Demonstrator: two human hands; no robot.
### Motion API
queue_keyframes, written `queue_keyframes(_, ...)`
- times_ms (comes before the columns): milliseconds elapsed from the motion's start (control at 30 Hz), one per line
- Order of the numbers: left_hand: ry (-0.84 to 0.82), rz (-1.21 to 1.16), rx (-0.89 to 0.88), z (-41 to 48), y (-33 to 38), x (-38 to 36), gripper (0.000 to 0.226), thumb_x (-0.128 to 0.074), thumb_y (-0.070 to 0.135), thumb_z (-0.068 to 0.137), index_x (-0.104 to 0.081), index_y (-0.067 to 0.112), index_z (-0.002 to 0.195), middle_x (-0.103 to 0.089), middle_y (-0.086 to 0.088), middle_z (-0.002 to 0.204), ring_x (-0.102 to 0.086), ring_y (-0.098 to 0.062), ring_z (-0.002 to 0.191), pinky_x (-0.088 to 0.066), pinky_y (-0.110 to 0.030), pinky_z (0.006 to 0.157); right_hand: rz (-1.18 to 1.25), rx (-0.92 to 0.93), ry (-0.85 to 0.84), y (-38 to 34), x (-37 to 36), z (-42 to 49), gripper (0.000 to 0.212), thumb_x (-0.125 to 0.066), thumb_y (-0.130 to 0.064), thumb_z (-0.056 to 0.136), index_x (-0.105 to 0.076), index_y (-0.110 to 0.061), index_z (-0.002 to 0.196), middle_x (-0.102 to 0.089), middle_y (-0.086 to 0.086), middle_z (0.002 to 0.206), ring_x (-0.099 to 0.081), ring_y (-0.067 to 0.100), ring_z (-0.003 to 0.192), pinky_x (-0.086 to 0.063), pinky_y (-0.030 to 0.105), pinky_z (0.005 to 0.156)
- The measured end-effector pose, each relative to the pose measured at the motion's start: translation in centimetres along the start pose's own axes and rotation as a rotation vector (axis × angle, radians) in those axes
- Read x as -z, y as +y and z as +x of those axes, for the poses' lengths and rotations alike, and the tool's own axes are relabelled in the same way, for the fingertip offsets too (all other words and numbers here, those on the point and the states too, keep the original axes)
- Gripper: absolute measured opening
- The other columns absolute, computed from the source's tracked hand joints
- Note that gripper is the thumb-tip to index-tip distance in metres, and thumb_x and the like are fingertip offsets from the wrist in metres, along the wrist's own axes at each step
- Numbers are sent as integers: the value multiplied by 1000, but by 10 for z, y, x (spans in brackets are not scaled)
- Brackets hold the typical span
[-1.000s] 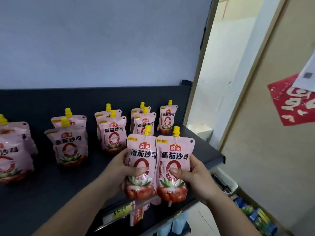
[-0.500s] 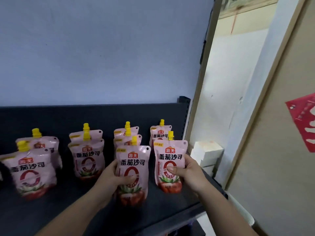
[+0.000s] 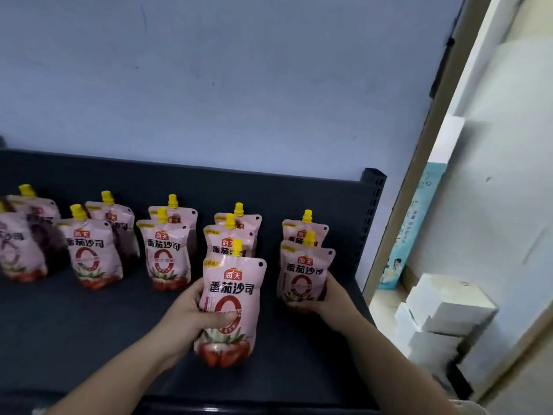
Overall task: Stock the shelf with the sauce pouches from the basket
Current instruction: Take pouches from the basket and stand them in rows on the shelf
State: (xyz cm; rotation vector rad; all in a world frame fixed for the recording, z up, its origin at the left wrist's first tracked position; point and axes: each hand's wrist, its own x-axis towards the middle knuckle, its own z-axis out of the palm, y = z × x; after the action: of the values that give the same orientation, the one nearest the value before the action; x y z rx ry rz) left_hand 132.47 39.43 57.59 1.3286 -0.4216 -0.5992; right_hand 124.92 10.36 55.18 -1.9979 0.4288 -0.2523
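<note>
Pink sauce pouches (image 3: 166, 250) stand on the dark shelf (image 3: 74, 324). The left hand (image 3: 191, 313) grips the front pouch (image 3: 230, 292). The right hand (image 3: 336, 298) grips the right pouch (image 3: 302, 277).

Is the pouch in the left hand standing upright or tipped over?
Upright: the pouch in the left hand has its yellow cap on top and its tomato-printed base at the bottom.

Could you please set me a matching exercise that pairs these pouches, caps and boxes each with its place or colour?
Things:
1. pouch in the left hand
2. pouch in the right hand
3. white boxes
4. pouch caps

Descriptions:
A. yellow
B. stacked to the right of the shelf
C. rightmost column on the shelf
D. in front of the second column from the right

Pairs: 1-D; 2-C; 3-B; 4-A
</note>
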Motion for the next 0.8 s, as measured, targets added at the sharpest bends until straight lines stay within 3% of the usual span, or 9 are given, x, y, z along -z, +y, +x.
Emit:
queue_keyframes(100, 24, -9, 1, 1, -5, -11, 68, -86, -11, 56, -59, 6, 116, -73, -25, 105, -72, -40, 93, -61, -44, 71, -5, 2, 45, 1, -3, 12, 70, -92, -33, 59, -49, -37, 114, -66, -19, 103, -60, -5, 96, -45, 13, 75)
queue_keyframes(267, 6, -16, 4, 5, -7, -27, 65, -82, -9, 59, -59, 8, 117, -73, -23, 107, -72, -39, 95, -61, -42, 71, 8, -7, 49, 7, -3, 21, 68, -91, -33, 61, -48, -34, 114, -61, -22, 100, -58, 1, 96, -45, 17, 79)
queue_keyframes(400, -20, -16, 25, 12, -9, -39, 65, -80, -10, 61, -59, 9, 119, -73, -21, 109, -72, -38, 99, -61, -42, 75, 4, 30, 37, 7, -3, 19, 69, -89, -31, 66, -47, -34, 121, -59, -26, 100, -55, -2, 96, -41, 10, 75)
queue_keyframes(500, -41, -13, 35, 17, -10, -50, 67, -81, -9, 60, -59, 11, 121, -74, -19, 110, -71, -36, 101, -61, -41, 76, 17, 24, 35, 5, -2, 19, 67, -86, -29, 72, -47, -30, 126, -57, -23, 106, -57, 4, 103, -43, 14, 81)
queue_keyframes(667, -72, -2, 51, 21, -17, -68, 71, -81, -10, 61, -58, 12, 124, -73, -19, 113, -70, -35, 105, -60, -45, 81, 17, 35, 32, 4, 8, 15, 75, -89, -40, 64, -45, -31, 124, -57, -23, 105, -56, -1, 95, -42, 11, 73)
queue_keyframes(800, -96, 7, 26, 26, -20, -81, 70, -80, -10, 61, -57, 11, 123, -73, -19, 113, -70, -35, 105, -58, -47, 85, 81, 39, 23, 2, 20, 9, 68, -87, -29, 71, -46, -30, 125, -61, -14, 117, -60, 11, 109, -52, 25, 89)
